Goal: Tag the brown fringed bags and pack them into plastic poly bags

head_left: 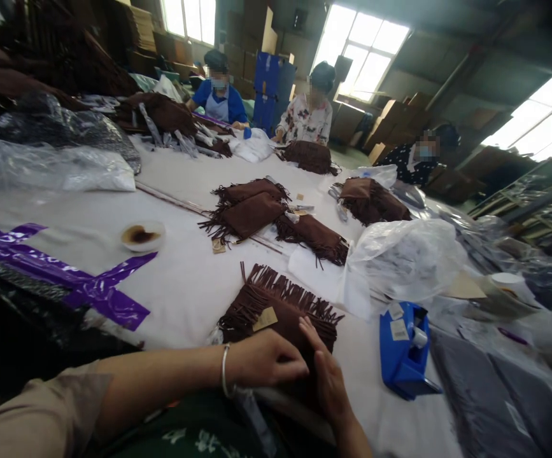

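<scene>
My left hand [266, 359], with a metal bangle on its wrist, curls over the lower part of a brown suede fringed piece [280, 324]. My right hand [329, 378] stands with its fingers together against the same piece, just right of my left hand. A kraft paper tag [265, 319] lies on the suede. The hands and my body hide the lower end of the piece. It rests on a white cloth-covered table [184, 299].
Several more fringed pieces [244, 213] lie further along the table, near a bulging clear plastic bag [404, 261]. A blue tape dispenser [402, 350] sits to my right, and purple strapping [65, 273] to my left. Co-workers [307, 111] sit at the far side.
</scene>
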Demonstrator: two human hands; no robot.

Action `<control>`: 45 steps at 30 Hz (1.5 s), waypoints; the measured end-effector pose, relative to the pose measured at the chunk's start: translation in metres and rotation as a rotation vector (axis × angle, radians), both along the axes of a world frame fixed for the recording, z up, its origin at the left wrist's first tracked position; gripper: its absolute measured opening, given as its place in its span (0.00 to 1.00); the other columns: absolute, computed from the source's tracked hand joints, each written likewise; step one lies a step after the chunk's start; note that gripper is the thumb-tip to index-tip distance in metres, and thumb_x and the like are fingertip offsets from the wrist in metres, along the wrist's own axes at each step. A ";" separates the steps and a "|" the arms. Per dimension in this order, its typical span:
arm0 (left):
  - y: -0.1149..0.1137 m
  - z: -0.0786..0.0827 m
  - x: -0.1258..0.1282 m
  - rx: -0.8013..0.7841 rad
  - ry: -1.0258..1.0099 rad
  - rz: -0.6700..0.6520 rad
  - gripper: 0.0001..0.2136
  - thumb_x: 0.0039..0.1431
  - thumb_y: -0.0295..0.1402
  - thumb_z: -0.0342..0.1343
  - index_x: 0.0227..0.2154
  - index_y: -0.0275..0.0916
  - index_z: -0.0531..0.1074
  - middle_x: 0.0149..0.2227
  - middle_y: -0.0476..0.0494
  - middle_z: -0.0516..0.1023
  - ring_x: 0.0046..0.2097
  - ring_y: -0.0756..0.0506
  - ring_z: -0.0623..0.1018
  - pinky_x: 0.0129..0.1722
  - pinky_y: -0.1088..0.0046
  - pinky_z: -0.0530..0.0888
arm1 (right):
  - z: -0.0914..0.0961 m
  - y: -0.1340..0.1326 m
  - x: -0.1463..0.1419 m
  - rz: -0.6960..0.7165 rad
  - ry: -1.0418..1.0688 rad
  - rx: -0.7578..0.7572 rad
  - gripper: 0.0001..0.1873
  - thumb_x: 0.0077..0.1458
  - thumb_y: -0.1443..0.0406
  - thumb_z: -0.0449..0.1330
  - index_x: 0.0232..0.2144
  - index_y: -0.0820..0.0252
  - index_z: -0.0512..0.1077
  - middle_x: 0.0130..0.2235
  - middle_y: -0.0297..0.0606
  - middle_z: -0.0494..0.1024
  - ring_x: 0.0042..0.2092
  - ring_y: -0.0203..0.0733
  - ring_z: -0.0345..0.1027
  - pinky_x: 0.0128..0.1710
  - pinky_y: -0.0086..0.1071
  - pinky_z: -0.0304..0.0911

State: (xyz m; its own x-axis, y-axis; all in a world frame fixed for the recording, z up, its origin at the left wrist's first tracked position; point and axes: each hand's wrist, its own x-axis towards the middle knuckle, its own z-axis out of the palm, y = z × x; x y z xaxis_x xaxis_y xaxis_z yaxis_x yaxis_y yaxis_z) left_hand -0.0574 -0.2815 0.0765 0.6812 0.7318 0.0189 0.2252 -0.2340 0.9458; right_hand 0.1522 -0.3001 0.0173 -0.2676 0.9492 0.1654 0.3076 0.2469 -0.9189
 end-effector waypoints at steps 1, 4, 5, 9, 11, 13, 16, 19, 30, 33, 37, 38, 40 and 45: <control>0.014 0.003 -0.019 -0.050 -0.015 0.107 0.15 0.61 0.40 0.50 0.35 0.36 0.78 0.34 0.45 0.80 0.37 0.48 0.78 0.40 0.77 0.71 | 0.005 -0.004 0.008 -0.090 0.179 -0.020 0.24 0.63 0.54 0.42 0.56 0.53 0.64 0.62 0.38 0.61 0.64 0.47 0.48 0.65 0.52 0.41; 0.053 -0.004 -0.087 -0.278 -0.032 0.502 0.20 0.56 0.47 0.53 0.35 0.32 0.75 0.35 0.40 0.79 0.39 0.44 0.77 0.40 0.71 0.73 | 0.006 -0.011 0.053 -0.517 0.645 -0.205 0.24 0.61 0.50 0.44 0.48 0.55 0.70 0.55 0.39 0.71 0.59 0.48 0.60 0.63 0.51 0.48; 0.063 -0.011 -0.109 -0.391 -0.032 0.579 0.21 0.54 0.48 0.56 0.36 0.31 0.74 0.36 0.39 0.79 0.40 0.43 0.77 0.42 0.69 0.73 | 0.001 -0.010 0.072 -0.627 0.705 -0.355 0.23 0.60 0.49 0.47 0.45 0.55 0.71 0.51 0.38 0.74 0.57 0.46 0.63 0.63 0.49 0.49; 0.090 -0.036 -0.161 -0.828 -0.101 0.578 0.25 0.50 0.49 0.60 0.41 0.31 0.71 0.41 0.34 0.78 0.45 0.40 0.77 0.49 0.64 0.72 | -0.020 0.010 0.130 -0.535 0.738 -0.960 0.29 0.58 0.46 0.48 0.46 0.63 0.71 0.51 0.48 0.74 0.55 0.48 0.65 0.62 0.44 0.52; 0.106 -0.047 -0.163 -0.970 -0.121 0.501 0.24 0.52 0.48 0.59 0.42 0.31 0.71 0.42 0.33 0.78 0.46 0.41 0.78 0.49 0.64 0.72 | -0.020 0.029 0.135 -0.356 0.759 -1.120 0.29 0.59 0.49 0.49 0.48 0.66 0.70 0.52 0.50 0.73 0.54 0.48 0.66 0.59 0.42 0.58; 0.127 -0.057 -0.155 -1.098 -0.105 0.396 0.21 0.54 0.48 0.57 0.40 0.32 0.72 0.41 0.35 0.79 0.45 0.41 0.78 0.48 0.63 0.73 | -0.013 0.053 0.123 -0.187 0.737 -1.236 0.26 0.60 0.52 0.51 0.47 0.68 0.71 0.49 0.50 0.75 0.50 0.47 0.70 0.53 0.39 0.65; 0.163 -0.071 -0.138 -1.248 -0.070 0.135 0.20 0.56 0.49 0.54 0.36 0.34 0.73 0.38 0.37 0.80 0.42 0.42 0.79 0.46 0.62 0.74 | 0.001 0.090 0.088 0.011 0.687 -1.331 0.21 0.61 0.55 0.52 0.43 0.67 0.73 0.43 0.47 0.79 0.43 0.42 0.74 0.43 0.33 0.70; 0.192 -0.082 -0.119 -1.307 -0.068 -0.140 0.21 0.57 0.52 0.52 0.33 0.36 0.74 0.36 0.40 0.80 0.40 0.42 0.79 0.45 0.59 0.74 | 0.009 0.118 0.056 0.129 0.718 -1.339 0.19 0.62 0.57 0.51 0.45 0.65 0.72 0.43 0.44 0.79 0.46 0.42 0.73 0.49 0.35 0.66; 0.214 -0.089 -0.017 -1.087 -0.172 -0.321 0.27 0.47 0.57 0.58 0.35 0.34 0.75 0.37 0.38 0.80 0.41 0.38 0.79 0.48 0.56 0.73 | 0.011 0.150 0.027 0.236 0.542 -1.196 0.25 0.58 0.52 0.54 0.49 0.65 0.71 0.48 0.46 0.76 0.54 0.47 0.66 0.59 0.44 0.55; 0.196 -0.063 -0.026 -0.888 -0.132 -0.263 0.29 0.52 0.58 0.53 0.41 0.35 0.75 0.43 0.40 0.79 0.47 0.38 0.77 0.52 0.59 0.71 | 0.028 0.134 0.027 0.202 0.280 -0.891 0.24 0.59 0.54 0.54 0.53 0.61 0.68 0.52 0.43 0.73 0.57 0.49 0.63 0.60 0.48 0.53; 0.142 -0.030 -0.052 -0.320 0.003 -0.410 0.20 0.60 0.46 0.53 0.52 0.43 0.70 0.55 0.46 0.70 0.59 0.41 0.66 0.63 0.63 0.56 | 0.033 0.087 0.015 0.383 -0.200 -0.335 0.24 0.59 0.56 0.54 0.58 0.49 0.62 0.62 0.36 0.61 0.64 0.49 0.49 0.64 0.52 0.41; 0.125 -0.026 -0.057 -0.175 0.030 -0.445 0.20 0.60 0.43 0.54 0.54 0.44 0.68 0.58 0.46 0.67 0.62 0.41 0.62 0.65 0.62 0.51 | 0.029 0.073 0.011 0.413 -0.293 -0.207 0.25 0.58 0.57 0.55 0.58 0.48 0.61 0.63 0.35 0.58 0.65 0.49 0.45 0.64 0.53 0.38; 0.094 -0.023 -0.064 0.030 0.054 -0.439 0.22 0.59 0.38 0.56 0.56 0.44 0.65 0.60 0.45 0.63 0.64 0.41 0.56 0.66 0.59 0.44 | 0.018 0.046 0.006 0.441 -0.399 -0.036 0.27 0.58 0.59 0.56 0.59 0.46 0.59 0.64 0.35 0.56 0.66 0.49 0.40 0.64 0.54 0.36; 0.051 -0.024 -0.070 0.147 0.049 -0.364 0.21 0.60 0.37 0.56 0.56 0.42 0.66 0.58 0.40 0.67 0.63 0.41 0.60 0.65 0.57 0.46 | 0.015 0.007 0.008 0.414 -0.233 0.028 0.20 0.62 0.62 0.48 0.55 0.47 0.65 0.60 0.35 0.64 0.64 0.47 0.50 0.63 0.51 0.45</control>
